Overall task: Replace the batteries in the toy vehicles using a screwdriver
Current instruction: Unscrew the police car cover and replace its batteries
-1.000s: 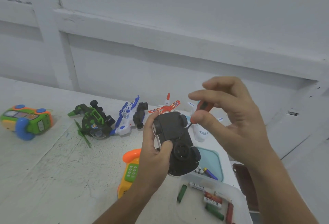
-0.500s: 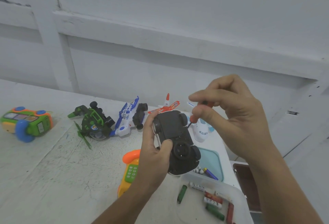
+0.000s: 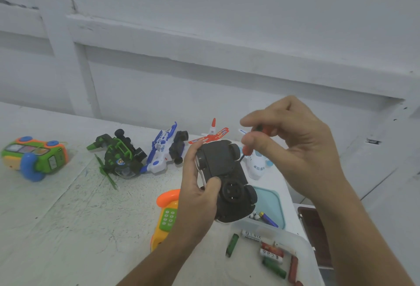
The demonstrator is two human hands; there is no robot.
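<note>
Left hand: my left hand (image 3: 195, 197) holds the toy car (image 3: 223, 178) up above the counter (image 3: 56, 217). The thumb is pressed on its underside and the other fingers are wrapped round its far side.
Toy car: it is turned over, with the black underside and all four wheels facing me, its long axis running away from me.
Right hand: my right hand (image 3: 302, 149) is raised just beside the car, on its right.
Fingers: my thumb and forefinger (image 3: 256, 120) are clamped on the screwdriver (image 3: 246, 149). The remaining ones are loosely curled behind.
Screwdriver: it has a red handle and a thin dark shaft slanting down-left to the car's edge, by a far wheel. I cannot tell whether the tip sits in a screw.
Batteries: green, red and white batteries (image 3: 272, 254) lie in a clear tub (image 3: 306, 260) at the near right.
Teal tray (image 3: 273, 203): it sits beyond the tub, partly under the car, with small bits in it.
Other toys on the counter: a white plane (image 3: 256, 165), a red-and-white plane (image 3: 211, 134), a blue-and-white vehicle (image 3: 163, 151), a green helicopter (image 3: 120, 158) and a green-and-orange bus (image 3: 34, 158) at far left.
Orange phone toy (image 3: 167, 215): it lies beneath my left wrist.
</note>
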